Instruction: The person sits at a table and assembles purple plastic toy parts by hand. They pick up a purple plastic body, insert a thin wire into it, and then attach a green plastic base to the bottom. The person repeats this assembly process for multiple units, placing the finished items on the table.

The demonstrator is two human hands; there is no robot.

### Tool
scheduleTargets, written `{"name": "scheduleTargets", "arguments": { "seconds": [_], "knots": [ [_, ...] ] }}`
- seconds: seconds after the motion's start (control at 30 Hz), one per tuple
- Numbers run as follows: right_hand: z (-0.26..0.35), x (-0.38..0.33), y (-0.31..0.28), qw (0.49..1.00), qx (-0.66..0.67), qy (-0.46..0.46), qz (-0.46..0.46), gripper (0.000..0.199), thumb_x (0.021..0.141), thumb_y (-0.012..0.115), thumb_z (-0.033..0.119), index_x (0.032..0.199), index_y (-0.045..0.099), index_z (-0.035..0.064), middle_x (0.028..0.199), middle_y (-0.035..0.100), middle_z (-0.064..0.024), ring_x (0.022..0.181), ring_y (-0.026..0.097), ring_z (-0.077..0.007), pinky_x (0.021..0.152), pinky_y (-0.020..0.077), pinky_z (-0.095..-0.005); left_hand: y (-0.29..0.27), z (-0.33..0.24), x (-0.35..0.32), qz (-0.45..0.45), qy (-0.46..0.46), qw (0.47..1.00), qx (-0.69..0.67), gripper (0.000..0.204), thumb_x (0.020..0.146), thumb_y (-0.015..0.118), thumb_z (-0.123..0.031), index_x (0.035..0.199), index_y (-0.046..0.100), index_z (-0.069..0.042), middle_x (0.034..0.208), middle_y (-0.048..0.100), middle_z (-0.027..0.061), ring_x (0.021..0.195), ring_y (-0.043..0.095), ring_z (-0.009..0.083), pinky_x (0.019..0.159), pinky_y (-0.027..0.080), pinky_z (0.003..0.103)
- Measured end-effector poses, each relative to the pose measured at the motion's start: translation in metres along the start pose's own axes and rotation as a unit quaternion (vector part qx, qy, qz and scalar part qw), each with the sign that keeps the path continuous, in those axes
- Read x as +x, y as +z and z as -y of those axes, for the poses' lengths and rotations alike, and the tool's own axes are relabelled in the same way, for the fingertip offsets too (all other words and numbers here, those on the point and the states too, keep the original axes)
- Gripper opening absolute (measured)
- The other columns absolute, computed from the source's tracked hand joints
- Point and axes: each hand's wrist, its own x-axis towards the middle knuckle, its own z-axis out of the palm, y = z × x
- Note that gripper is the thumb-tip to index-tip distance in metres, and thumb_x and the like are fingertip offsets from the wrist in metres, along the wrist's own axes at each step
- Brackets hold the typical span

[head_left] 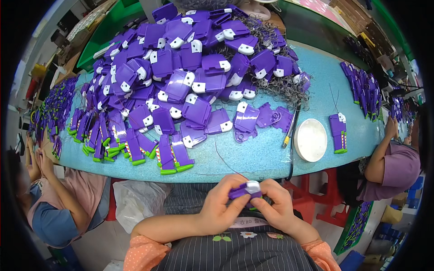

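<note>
Close to my body, in front of the table edge, both hands grip one small purple-and-white plastic toy part point(252, 187). My left hand point(221, 203) pinches its left side, thumb along the near face. My right hand point(276, 205) closes on the right side, its thumb pressed near the lower edge. A bit of green shows between the fingers, and a thin dark wire point(224, 161) runs from the part up onto the table. Much of the part is covered by my fingers.
A big heap of purple-and-white plastic shells point(178, 86) covers the left and middle of the blue table point(262, 156). Green-ended purple parts point(167, 156), tangled wires point(282, 92), a white bowl point(310, 140), a black cable point(289, 140) and one wired purple part point(338, 133) lie around. People sit at both sides.
</note>
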Motion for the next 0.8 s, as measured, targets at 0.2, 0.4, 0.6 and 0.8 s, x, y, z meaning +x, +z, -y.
{"name": "scheduleTargets", "arguments": {
  "seconds": [0.2, 0.4, 0.6, 0.8],
  "knots": [
    [0.012, 0.006, -0.061, 0.941, 0.032, -0.052, -0.334, 0.023, 0.08, 0.063, 0.0, 0.101, 0.055, -0.0012, 0.091, 0.059, -0.0046, 0.079, 0.054, -0.0094, 0.067, 0.0447, -0.0225, -0.004, -0.052, 0.071, -0.022, 0.205, 0.876, 0.435, 0.05, 0.075, 0.072, -0.024, 0.105, 0.047, 0.006, 0.099, 0.053, 0.019, 0.095, 0.051, 0.0353, 0.082, 0.043, 0.039],
    [-0.059, 0.025, -0.204, 0.865, -0.193, -0.029, -0.462, 0.017, 0.087, 0.061, 0.007, 0.101, 0.058, -0.002, 0.088, 0.06, -0.0019, 0.075, 0.053, -0.0067, 0.068, 0.0422, -0.0194, -0.018, -0.031, 0.138, 0.006, 0.128, 0.702, 0.701, 0.047, 0.068, 0.073, -0.02, 0.099, 0.055, 0.009, 0.084, 0.059, 0.0182, 0.085, 0.056, 0.028, 0.072, 0.046, 0.037],
    [-0.071, 0.032, -0.183, 0.689, -0.565, -0.033, -0.453, 0.029, 0.078, 0.067, 0.012, 0.104, 0.061, 0.0, 0.089, 0.058, -0.0132, 0.082, 0.053, -0.0254, 0.073, 0.0429, -0.0365, -0.02, -0.024, 0.132, -0.062, 0.18, 0.675, 0.713, 0.035, 0.068, 0.063, -0.004, 0.099, 0.056, 0.01, 0.071, 0.059, 0.0149, 0.067, 0.059, 0.0257, 0.059, 0.047, 0.034],
    [0.012, 0.04, -0.037, 0.885, -0.379, -0.148, -0.227, 0.072, 0.062, 0.076, 0.007, 0.127, 0.046, -0.0037, 0.11, 0.052, -0.0159, 0.088, 0.052, -0.0276, 0.077, 0.0436, -0.0354, -0.022, -0.048, 0.072, -0.083, 0.175, 0.872, 0.449, 0.035, 0.073, 0.061, -0.003, 0.104, 0.054, 0.01, 0.07, 0.061, 0.0164, 0.063, 0.061, 0.028, 0.056, 0.049, 0.035]
  ]
}}
